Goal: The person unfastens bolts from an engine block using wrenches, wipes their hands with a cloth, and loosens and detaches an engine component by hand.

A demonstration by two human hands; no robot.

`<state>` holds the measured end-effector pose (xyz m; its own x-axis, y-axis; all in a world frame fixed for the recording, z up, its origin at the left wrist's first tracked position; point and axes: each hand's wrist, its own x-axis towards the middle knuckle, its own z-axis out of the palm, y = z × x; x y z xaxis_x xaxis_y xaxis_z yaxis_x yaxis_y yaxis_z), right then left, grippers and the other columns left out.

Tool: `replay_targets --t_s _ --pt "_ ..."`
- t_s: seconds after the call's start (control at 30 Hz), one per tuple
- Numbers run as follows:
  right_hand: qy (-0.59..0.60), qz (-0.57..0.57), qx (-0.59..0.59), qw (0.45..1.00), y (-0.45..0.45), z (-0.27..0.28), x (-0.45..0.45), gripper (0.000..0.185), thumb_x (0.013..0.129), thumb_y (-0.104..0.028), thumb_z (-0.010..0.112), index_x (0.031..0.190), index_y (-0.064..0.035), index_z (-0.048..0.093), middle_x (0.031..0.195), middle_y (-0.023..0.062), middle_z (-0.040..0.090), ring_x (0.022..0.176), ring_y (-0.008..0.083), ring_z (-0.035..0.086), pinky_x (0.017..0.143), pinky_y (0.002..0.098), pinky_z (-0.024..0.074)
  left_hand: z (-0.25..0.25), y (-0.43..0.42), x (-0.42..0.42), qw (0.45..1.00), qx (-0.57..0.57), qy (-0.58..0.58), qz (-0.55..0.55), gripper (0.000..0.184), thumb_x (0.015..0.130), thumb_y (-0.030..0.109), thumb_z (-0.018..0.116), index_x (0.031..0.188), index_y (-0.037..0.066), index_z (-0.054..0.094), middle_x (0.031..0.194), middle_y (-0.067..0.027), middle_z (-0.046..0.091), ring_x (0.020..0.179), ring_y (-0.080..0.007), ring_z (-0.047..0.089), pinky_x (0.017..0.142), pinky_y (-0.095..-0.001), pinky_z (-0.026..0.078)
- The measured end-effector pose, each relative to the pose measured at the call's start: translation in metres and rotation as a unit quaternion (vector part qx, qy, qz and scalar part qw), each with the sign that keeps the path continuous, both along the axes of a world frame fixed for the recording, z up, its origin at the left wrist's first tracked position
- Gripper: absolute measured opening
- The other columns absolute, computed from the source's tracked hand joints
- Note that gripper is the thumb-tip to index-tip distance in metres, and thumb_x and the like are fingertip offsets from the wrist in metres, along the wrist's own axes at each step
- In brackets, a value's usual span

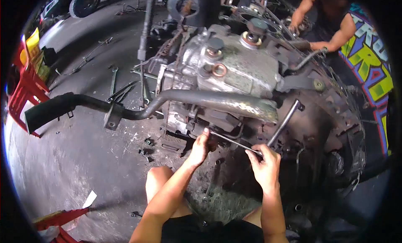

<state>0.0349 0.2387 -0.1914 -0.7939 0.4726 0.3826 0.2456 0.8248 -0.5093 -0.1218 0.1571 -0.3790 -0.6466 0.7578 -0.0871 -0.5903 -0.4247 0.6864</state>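
Note:
A slim, shiny wrench (234, 141) runs between my two hands along the near side of a dirty engine (240, 69). Closed around its right end is my right hand (265, 162). My left hand (199, 150) grips its left end, thumb up, against the engine's lower side; the tool's head is hidden there. A bent metal bar (287, 122) with a socket-like end slants up from just behind my right hand; whether my fingers touch it I cannot tell. Above both hands, a thick bent pipe (180, 96) crosses the engine and juts out left.
Wrenches (113, 81) and small bolts (147, 151) lie on the dark floor at left. Another wrench (213, 178) lies between my knees. Red plastic chairs (27, 81) stand at the left edge. A co-worker's arms (305, 12) reach over engine parts at upper right.

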Motion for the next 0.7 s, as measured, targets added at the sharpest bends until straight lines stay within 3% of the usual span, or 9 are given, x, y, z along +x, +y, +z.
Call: replay_targets --t_s 0.03,0.13,0.27,0.33,0.4,0.43,0.53,0.57,0.7 --pt "-0.014 0.008 0.043 0.999 -0.004 0.007 -0.003 0.015 0.081 -0.008 0.072 0.086 0.0011 0.060 0.076 0.0175 0.064 0.066 0.0323 0.065 0.058 0.0366 0.0491 0.001 0.000 0.002 0.999 0.016 -0.052 0.006 0.055 0.094 0.059 0.046 0.075 0.007 0.047 0.066 -0.0037 0.046 0.059 -0.0165 0.046 0.057 -0.0307 0.037" --pt "-0.010 0.037 -0.006 0.999 0.002 0.008 -0.001 0.013 0.082 -0.005 0.070 0.086 0.0012 0.060 0.078 0.0181 0.064 0.068 0.0329 0.065 0.058 0.0364 0.0492 0.014 0.000 0.004 0.988 0.052 -0.146 -0.009 0.044 0.093 0.052 0.053 0.077 0.012 0.042 0.069 -0.0019 0.038 0.063 -0.0172 0.039 0.058 -0.0310 0.031" --pt "0.030 0.036 -0.096 0.994 0.012 -0.016 0.009 0.013 0.082 -0.002 0.070 0.088 0.0026 0.060 0.080 0.0160 0.064 0.068 0.0272 0.066 0.061 0.0327 0.0508 0.021 0.001 0.005 0.989 -0.002 -0.141 0.033 0.042 0.092 0.051 0.055 0.085 0.010 0.048 0.073 -0.0033 0.046 0.067 -0.0192 0.048 0.060 -0.0321 0.037" --pt "0.060 0.055 -0.049 0.995 0.016 -0.019 0.005 0.012 0.084 -0.005 0.069 0.090 0.0025 0.061 0.079 0.0125 0.064 0.072 0.0204 0.065 0.060 0.0302 0.0514 0.013 0.005 0.001 0.992 -0.020 -0.121 0.027 0.045 0.092 0.054 0.053 0.086 0.010 0.049 0.073 -0.0024 0.046 0.068 -0.0194 0.049 0.064 -0.0340 0.040" --pt "0.005 0.066 -0.062 0.996 0.016 -0.006 0.003 0.013 0.084 -0.005 0.070 0.092 0.0023 0.062 0.082 0.0123 0.064 0.071 0.0205 0.064 0.060 0.0305 0.0515 0.007 0.006 -0.001 0.994 0.034 -0.102 0.013 0.047 0.091 0.056 0.052 0.086 0.010 0.048 0.072 -0.0021 0.046 0.068 -0.0194 0.048 0.066 -0.0345 0.040" --pt "-0.025 0.070 -0.144 0.987 0.015 0.000 0.007 0.025 0.092 -0.022 0.063 0.100 0.0012 0.062 0.091 0.0131 0.066 0.078 0.0214 0.064 0.071 0.0325 0.0513 0.013 0.006 0.001 0.992 0.048 -0.116 0.010 0.043 0.092 0.053 0.054 0.078 0.015 0.041 0.068 0.0002 0.037 0.062 -0.0181 0.043 0.059 -0.0315 0.035" --pt "0.171 0.140 -0.455 0.863 0.053 -0.048 0.016 0.050 0.098 -0.046 0.046 0.112 0.0003 0.060 0.100 0.0134 0.065 0.088 0.0213 0.062 0.083 0.0337 0.0482 0.026 0.008 0.008 0.987 -0.037 -0.142 0.066 0.044 0.093 0.054 0.051 0.080 0.012 0.044 0.068 -0.0012 0.041 0.062 -0.0194 0.045 0.061 -0.0317 0.036" --pt "0.179 0.104 -0.542 0.814 0.060 -0.056 0.021 0.068 0.098 -0.059 0.028 0.119 0.0000 0.056 0.106 0.0135 0.064 0.095 0.0216 0.060 0.090 0.0355 0.0447 0.024 0.005 0.005 0.992 -0.020 -0.118 0.046 0.046 0.092 0.054 0.052 0.082 0.010 0.046 0.070 -0.0038 0.046 0.064 -0.0209 0.048 0.062 -0.0318 0.039" --pt "0.407 -0.055 -0.762 0.501 0.091 -0.129 0.043 0.065 0.091 -0.064 0.041 0.115 -0.0049 0.058 0.104 0.0123 0.063 0.093 0.0233 0.059 0.087 0.0388 0.0469 0.014 0.006 0.000 0.992 0.006 -0.121 0.026 0.048 0.091 0.056 0.053 0.081 0.010 0.044 0.068 -0.0016 0.040 0.064 -0.0185 0.044 0.060 -0.0314 0.036"
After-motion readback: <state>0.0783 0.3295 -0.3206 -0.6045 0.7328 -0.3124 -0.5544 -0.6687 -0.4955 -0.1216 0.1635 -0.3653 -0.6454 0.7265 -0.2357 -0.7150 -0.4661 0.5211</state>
